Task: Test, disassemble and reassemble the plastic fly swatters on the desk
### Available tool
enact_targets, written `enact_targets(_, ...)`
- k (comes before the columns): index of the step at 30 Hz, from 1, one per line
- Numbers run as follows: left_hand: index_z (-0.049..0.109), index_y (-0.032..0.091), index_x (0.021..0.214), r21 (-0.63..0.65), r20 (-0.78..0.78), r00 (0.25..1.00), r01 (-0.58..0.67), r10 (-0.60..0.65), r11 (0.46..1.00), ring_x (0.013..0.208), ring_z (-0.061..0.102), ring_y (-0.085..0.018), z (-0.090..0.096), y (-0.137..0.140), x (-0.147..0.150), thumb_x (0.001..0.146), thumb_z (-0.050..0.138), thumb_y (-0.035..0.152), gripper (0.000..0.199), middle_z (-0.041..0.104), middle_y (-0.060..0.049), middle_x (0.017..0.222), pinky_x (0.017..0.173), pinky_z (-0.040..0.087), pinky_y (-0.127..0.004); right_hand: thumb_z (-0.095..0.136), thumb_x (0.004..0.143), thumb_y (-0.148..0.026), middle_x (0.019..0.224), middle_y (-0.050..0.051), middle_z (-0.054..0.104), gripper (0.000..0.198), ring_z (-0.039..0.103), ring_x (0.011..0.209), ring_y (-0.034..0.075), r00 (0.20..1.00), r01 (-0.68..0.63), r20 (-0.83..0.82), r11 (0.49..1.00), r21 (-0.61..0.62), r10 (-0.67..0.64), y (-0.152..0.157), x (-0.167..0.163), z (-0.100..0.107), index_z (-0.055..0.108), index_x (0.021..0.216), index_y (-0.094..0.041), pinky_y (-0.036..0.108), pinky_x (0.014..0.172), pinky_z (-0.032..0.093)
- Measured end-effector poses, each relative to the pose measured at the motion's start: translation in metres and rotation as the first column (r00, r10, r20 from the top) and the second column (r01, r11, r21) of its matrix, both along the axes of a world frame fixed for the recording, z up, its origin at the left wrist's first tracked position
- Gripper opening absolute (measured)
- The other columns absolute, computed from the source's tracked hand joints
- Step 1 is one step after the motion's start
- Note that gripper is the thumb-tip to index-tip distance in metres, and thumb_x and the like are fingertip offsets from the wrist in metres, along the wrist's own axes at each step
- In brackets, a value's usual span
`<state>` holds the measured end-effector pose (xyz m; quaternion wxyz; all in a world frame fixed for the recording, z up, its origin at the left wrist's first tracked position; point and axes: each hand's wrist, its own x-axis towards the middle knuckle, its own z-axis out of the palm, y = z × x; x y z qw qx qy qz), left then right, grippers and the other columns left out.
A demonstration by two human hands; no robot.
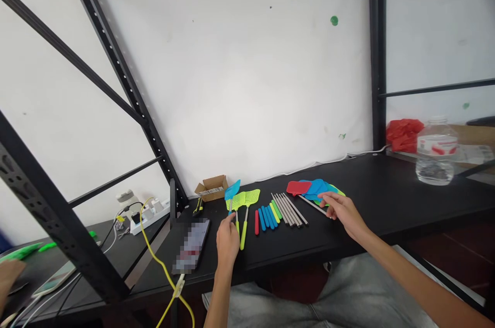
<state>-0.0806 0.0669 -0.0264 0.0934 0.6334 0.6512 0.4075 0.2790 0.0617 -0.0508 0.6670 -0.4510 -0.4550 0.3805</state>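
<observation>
My left hand (228, 240) is closed around the lower end of a blue fly swatter (232, 191); its handle is mostly hidden by my fingers. Just right of that hand lie two assembled yellow-green fly swatters (244, 228). My right hand (341, 212) has its fingertips at the near end of a slanting metal rod (313, 205), apparently pinching it. The rod's far end reaches the red swatter head (298, 187). Blue swatter heads (317, 187) lie beside the red one, partly behind my right fingers. Between my hands are loose handles (266, 217) and several metal rods (288, 210).
A phone (192, 245) lies left of my left hand, with a yellow cable (154, 256) nearby. An open cardboard box (212, 188) and a cutter knife (198, 207) are behind. A water bottle (436, 155) stands right. Another person's hand (10, 276) shows at far left.
</observation>
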Motion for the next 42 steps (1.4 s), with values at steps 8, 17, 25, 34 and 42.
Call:
enact_targets(8,0.063,0.020,0.120,-0.032,-0.104,0.995,-0.012,0.009,0.999,0.127,0.049,-0.023,-0.003,0.000,0.000,0.084,0.038,0.012,0.045,0.053,-0.009,0.138,0.103,0.037,-0.031,0.066,0.075,-0.048,0.071,0.004,0.065,0.034,0.052,0.044,0.011,1.000,0.007,0.013,1.000,0.021,-0.007,0.000,0.000,0.000,0.071,0.087,-0.016,0.023,0.037,0.035)
enact_targets(17,0.067,0.019,0.117,-0.057,-0.441,0.897,-0.045,0.015,0.997,0.118,0.053,-0.032,-0.002,-0.009,0.011,0.090,0.045,0.039,0.040,0.054,-0.015,0.133,0.093,0.041,-0.040,0.064,0.077,-0.045,0.072,0.004,0.064,0.033,0.051,0.045,0.010,1.000,-0.009,0.018,1.000,0.021,0.008,0.000,0.000,0.000,0.070,0.088,-0.015,0.022,0.038,0.034)
enact_targets(25,0.066,0.015,0.118,-0.020,-0.512,0.854,-0.116,0.089,0.993,0.102,0.056,-0.031,0.002,-0.016,0.021,0.091,0.042,0.044,0.047,0.058,-0.017,0.116,0.088,0.042,-0.040,0.064,0.076,-0.047,0.071,0.004,0.064,0.033,0.051,0.045,0.011,0.999,-0.008,0.032,1.000,0.019,0.007,-0.002,0.000,0.001,0.070,0.087,-0.016,0.022,0.038,0.034)
enact_targets(34,0.046,0.022,0.142,-0.118,-0.516,0.855,-0.006,-0.056,0.993,0.138,0.033,-0.038,-0.005,-0.011,0.022,0.092,0.032,0.060,0.065,0.035,-0.015,0.152,0.106,0.029,-0.050,0.064,0.076,-0.049,0.071,0.005,0.065,0.036,0.051,0.045,0.011,0.999,-0.016,0.040,1.000,0.013,0.016,0.001,0.000,0.000,0.070,0.087,-0.016,0.022,0.038,0.034)
enact_targets(42,0.045,0.025,0.143,-0.159,-0.490,0.871,-0.060,-0.026,0.985,0.139,0.030,-0.041,-0.010,-0.011,0.026,0.089,0.026,0.069,0.072,0.031,-0.016,0.154,0.106,0.028,-0.054,0.064,0.075,-0.049,0.071,0.005,0.065,0.036,0.051,0.045,0.011,0.999,-0.011,0.047,1.000,0.022,0.010,-0.002,-0.001,0.002,0.070,0.087,-0.016,0.023,0.038,0.034)
